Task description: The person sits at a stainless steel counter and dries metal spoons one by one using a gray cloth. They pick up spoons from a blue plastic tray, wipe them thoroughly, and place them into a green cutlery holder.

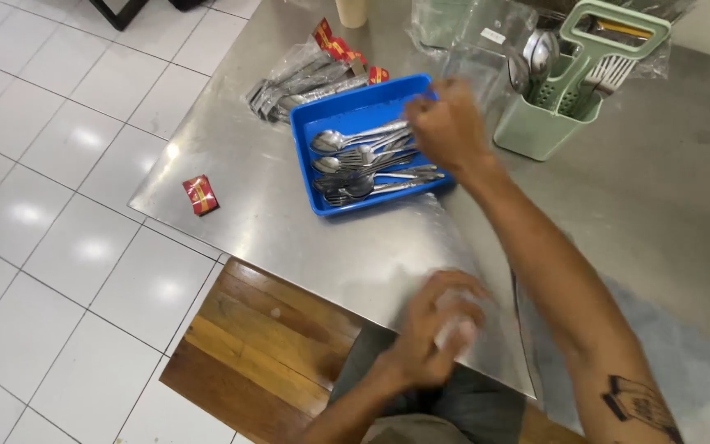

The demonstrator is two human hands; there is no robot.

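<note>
Head view: my right hand (447, 125) over blue tray (309, 123), grip blurred, cannot tell. Left hand (435, 337) closed round crumpled clear wrapper (458, 327). Steel cutlery (367, 163) stiff, slick, probably light; take by handles.

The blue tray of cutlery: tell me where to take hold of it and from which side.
Grip the blue tray by its bare raised rim on the short end nearest the floor edge, coming from that side. The spoons and forks lie lengthwise inside, and the right hand hovers over the opposite end; the green caddy crowds that side.
</note>
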